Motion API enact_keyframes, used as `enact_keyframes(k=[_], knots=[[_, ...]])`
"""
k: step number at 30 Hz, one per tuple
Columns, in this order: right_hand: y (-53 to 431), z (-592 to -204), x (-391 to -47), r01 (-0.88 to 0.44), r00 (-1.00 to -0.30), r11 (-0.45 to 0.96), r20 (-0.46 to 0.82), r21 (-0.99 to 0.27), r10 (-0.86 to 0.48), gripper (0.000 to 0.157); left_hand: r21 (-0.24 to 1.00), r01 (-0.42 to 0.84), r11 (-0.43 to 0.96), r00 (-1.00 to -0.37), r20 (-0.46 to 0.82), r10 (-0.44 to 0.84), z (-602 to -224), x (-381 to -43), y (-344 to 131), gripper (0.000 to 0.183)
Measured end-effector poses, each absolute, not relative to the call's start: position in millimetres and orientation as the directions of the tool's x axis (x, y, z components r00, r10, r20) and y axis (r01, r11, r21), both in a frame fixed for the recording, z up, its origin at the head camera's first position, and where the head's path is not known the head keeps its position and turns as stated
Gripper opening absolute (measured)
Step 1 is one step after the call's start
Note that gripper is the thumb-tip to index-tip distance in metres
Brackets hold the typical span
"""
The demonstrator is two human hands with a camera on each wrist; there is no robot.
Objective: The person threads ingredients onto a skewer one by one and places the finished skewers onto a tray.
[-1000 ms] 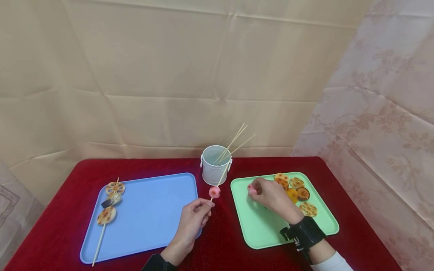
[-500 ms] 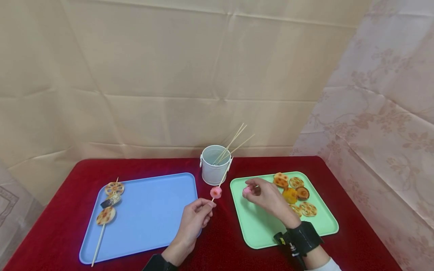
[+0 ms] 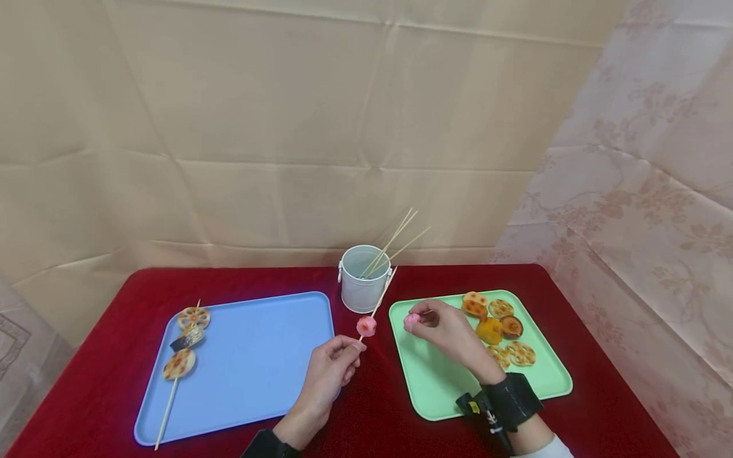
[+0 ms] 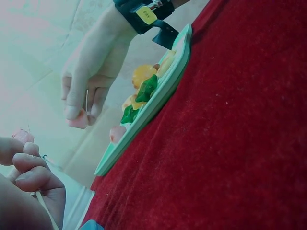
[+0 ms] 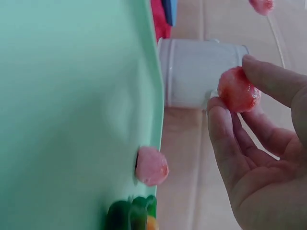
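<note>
My left hand pinches a thin wooden skewer that points up toward the bucket. One pink ball, browned in spots, is threaded on it just above the fingertips. Over the green tray, my right hand holds a second pink ball between thumb and fingers, raised off the tray surface. This ball is to the right of the skewer and apart from it. Another pink ball lies on the green tray in the right wrist view; the right hand hides it in the head view.
Yellow chunks, a mushroom-like slice, lotus slices and green pepper pieces lie on the green tray. A white bucket holds several skewers. On the blue tray rests a loaded skewer. Red cloth covers the table.
My right hand has lifted the pink ball and moved slightly left, uncovering more food on the green tray. The left hand and its skewer have shifted a little to the right.
</note>
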State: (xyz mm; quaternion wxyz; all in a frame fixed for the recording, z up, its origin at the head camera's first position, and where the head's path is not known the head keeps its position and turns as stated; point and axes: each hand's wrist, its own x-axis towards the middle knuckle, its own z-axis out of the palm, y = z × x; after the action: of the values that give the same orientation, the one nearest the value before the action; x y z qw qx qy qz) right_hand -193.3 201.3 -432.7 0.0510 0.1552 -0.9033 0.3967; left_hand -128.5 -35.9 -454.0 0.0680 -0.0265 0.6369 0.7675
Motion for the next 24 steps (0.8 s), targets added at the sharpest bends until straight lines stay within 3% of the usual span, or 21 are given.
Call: enact_keyframes(k=[5, 12, 19, 24], knots=[[198, -428, -196, -0.267, -0.963, 0.594, 0.190, -0.759, -0.190, 0.034, 0.977, -0.125, -0.172, -0.991, -0.113, 0.078, -455, -127, -37, 0.027], [193, -419, -202, -0.153, -0.982, 0.405, 0.094, -0.902, -0.163, 0.045, 0.986, -0.100, -0.135, -0.992, -0.088, 0.093, -455, -125, -38, 0.028], [191, -410, -210, -0.019, -0.994, 0.339, -0.017, -0.941, -0.105, 0.052, 0.990, -0.091, -0.108, -0.993, -0.082, 0.087, -456, -125, -38, 0.024], [190, -405, -213, 0.027, -0.992, 0.193, -0.051, -0.981, -0.119, 0.053, 0.991, -0.093, -0.099, -0.993, -0.085, 0.084, -456, -125, -38, 0.025]])
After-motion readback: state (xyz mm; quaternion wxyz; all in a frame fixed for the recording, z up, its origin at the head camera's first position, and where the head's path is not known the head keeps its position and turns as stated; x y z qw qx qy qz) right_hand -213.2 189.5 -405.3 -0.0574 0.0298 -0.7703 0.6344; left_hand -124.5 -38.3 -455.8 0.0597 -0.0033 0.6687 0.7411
